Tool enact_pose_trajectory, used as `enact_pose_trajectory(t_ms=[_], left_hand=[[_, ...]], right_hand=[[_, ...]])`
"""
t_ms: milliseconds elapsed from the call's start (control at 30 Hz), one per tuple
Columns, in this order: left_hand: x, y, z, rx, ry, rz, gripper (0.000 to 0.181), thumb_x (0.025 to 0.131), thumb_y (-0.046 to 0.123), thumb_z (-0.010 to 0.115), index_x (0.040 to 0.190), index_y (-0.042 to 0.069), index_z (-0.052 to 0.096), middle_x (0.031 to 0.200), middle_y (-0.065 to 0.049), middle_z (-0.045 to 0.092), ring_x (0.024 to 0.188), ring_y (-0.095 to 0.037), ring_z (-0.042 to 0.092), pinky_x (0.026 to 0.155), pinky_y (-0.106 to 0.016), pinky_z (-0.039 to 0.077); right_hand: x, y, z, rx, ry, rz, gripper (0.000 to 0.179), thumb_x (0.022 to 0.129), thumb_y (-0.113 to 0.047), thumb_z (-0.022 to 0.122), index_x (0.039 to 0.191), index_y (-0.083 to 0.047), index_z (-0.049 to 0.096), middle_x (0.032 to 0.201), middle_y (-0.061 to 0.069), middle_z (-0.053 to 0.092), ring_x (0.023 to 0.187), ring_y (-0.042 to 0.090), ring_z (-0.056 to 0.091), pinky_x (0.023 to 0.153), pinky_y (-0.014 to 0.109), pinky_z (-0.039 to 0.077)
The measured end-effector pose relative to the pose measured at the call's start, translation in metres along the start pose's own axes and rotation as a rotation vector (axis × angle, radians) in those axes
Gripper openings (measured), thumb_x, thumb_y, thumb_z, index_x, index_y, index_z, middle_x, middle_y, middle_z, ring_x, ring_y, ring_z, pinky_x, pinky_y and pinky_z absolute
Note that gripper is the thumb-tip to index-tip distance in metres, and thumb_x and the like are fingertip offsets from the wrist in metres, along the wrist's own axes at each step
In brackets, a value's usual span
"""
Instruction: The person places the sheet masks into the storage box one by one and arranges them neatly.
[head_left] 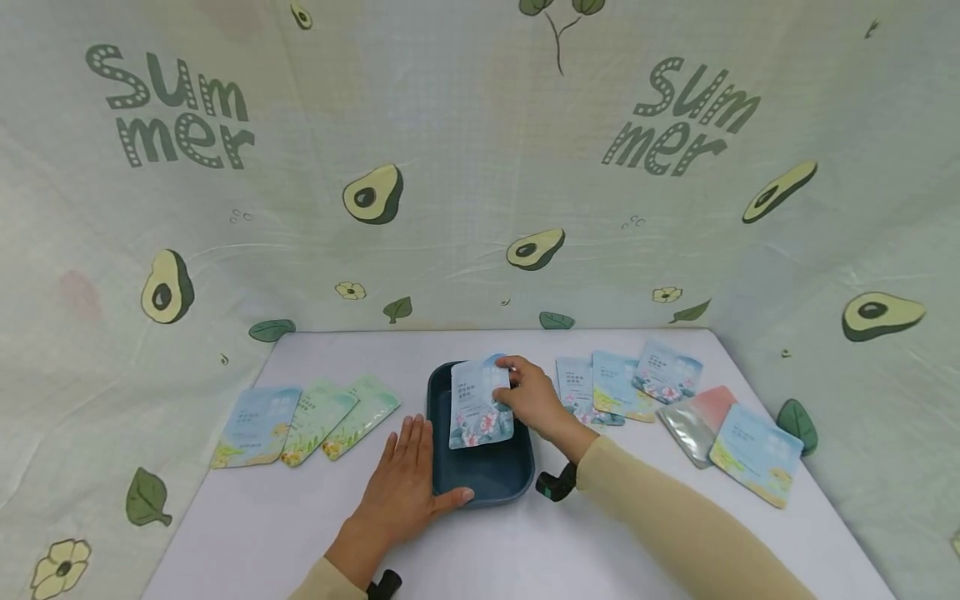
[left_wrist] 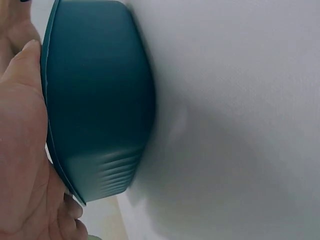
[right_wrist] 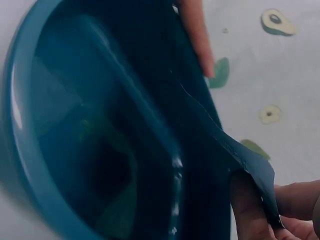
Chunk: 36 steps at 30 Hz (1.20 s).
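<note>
White table (head_left: 487,558), avocado-print "summer" cloth (head_left: 465,108) hung behind

Pale-blue, pink-flowered packet (head_left: 474,408) (thin, rounded corners) is over the dark blue-green tray (head_left: 483,479), pinched by the right hand (head_left: 536,400); left hand (head_left: 401,492) rests straight-fingered against it. Tray's a deep rounded rectangle, kinda glossy, ribbed outside.

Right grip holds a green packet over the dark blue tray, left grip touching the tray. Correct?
No, the packet is light blue with pink flowers, not green; see the head view. Right grip holding it over the dark blue tray, left grip touching the tray: correct.
</note>
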<state>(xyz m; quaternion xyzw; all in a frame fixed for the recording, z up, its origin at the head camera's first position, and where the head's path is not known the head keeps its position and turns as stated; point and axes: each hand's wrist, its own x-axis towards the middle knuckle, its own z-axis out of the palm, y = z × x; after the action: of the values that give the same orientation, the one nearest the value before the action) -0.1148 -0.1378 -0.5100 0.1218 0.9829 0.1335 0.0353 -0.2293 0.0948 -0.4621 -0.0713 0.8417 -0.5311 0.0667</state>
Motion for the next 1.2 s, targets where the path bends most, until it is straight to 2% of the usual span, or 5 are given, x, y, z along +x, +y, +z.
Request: enact_pose_trajectory(t_ms=[133,400,667,933,1200], left_hand=[[0.0,-0.001,0.0,0.006,0.001,0.004,0.121,0.09,0.083,0.056,0.165,-0.006,0.022,0.174,-0.023,0.019,0.164,-0.04,0.012,0.13,-0.06,0.017],[-0.001,-0.002,0.001,-0.016,-0.003,0.01,0.123,0.09,0.087,0.05,0.165,-0.006,0.021,0.174,-0.024,0.019,0.164,-0.04,0.012,0.13,-0.06,0.018],[-0.002,-0.001,0.001,-0.052,0.009,0.017,0.12,0.092,0.081,0.055,0.164,-0.008,0.021,0.173,-0.025,0.019,0.163,-0.041,0.013,0.13,-0.061,0.019],[-0.003,-0.002,0.004,-0.051,0.019,0.013,0.12,0.092,0.083,0.053,0.165,-0.007,0.02,0.174,-0.025,0.019,0.163,-0.04,0.013,0.13,-0.061,0.019],[-0.003,0.002,0.004,-0.042,0.034,0.006,0.118,0.093,0.079,0.058,0.165,-0.007,0.021,0.173,-0.026,0.02,0.163,-0.04,0.014,0.13,-0.06,0.021]], right_hand=[[0.001,0.003,0.017,-0.032,-0.022,-0.005,0.05,0.097,-0.001,0.071,0.145,-0.005,0.059,0.117,0.017,0.077,0.092,0.021,0.072,0.074,0.032,0.056],[0.004,0.009,0.03,-0.059,-0.106,0.02,0.047,0.1,-0.002,0.065,0.147,-0.006,0.059,0.129,0.023,0.071,0.077,0.024,0.07,0.063,0.032,0.056],[0.001,0.005,0.027,-0.43,-0.216,-0.141,0.051,0.103,-0.006,0.066,0.152,-0.006,0.054,0.118,0.021,0.075,0.065,0.019,0.069,0.057,0.031,0.054],[0.002,0.01,0.025,-0.356,-0.17,-0.062,0.052,0.1,-0.009,0.072,0.149,-0.006,0.057,0.115,0.018,0.077,0.06,0.013,0.068,0.057,0.03,0.059],[-0.004,0.004,-0.002,-0.559,0.036,-0.211,0.036,0.108,-0.022,0.062,0.138,-0.001,0.066,0.094,0.009,0.077,0.066,0.016,0.066,0.063,0.034,0.056]])
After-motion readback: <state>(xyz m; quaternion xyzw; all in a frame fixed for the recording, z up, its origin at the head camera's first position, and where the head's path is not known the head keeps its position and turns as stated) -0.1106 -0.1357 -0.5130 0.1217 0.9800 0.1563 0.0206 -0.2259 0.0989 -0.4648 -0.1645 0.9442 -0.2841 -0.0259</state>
